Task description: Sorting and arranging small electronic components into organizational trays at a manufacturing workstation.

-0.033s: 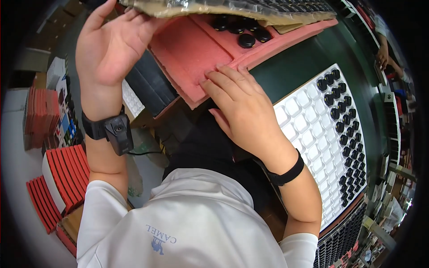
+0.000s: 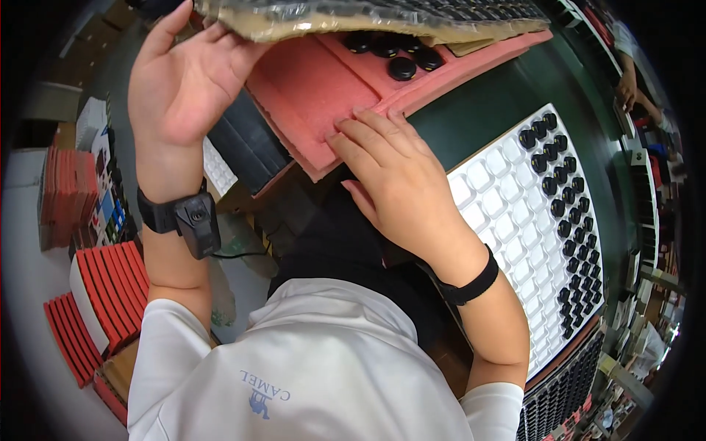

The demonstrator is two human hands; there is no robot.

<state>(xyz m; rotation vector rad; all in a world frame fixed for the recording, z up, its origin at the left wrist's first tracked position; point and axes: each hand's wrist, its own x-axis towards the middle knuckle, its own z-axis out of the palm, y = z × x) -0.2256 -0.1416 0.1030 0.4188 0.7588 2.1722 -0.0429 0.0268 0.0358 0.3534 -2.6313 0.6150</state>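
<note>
At the upper left, my left hand (image 2: 187, 84) is turned palm up, its fingers hooked at the corner of a taped cardboard panel (image 2: 353, 22). Dark small pieces fill the panel's top face, and its raised edge overhangs a pink foam tray (image 2: 309, 73). My right hand (image 2: 393, 158) lies palm down with fingers stretched out over the near edge of the foam, holding nothing. Several round black knob-like parts (image 2: 402, 69) sit in the foam, partly covered by the panel. The fingertips of my left hand are partly hidden.
On the right, a white moulded tray (image 2: 507, 198) on the dark green table (image 2: 471, 88) carries rows of black parts (image 2: 562, 176). Stacked red foam sheets (image 2: 110, 283) stand at the left. Another person's hand (image 2: 627, 90) shows at the far right.
The panel's left end has dropped slightly toward the foam, and my left hand has shifted a little right and down with it. My right hand stays nearly in place.
</note>
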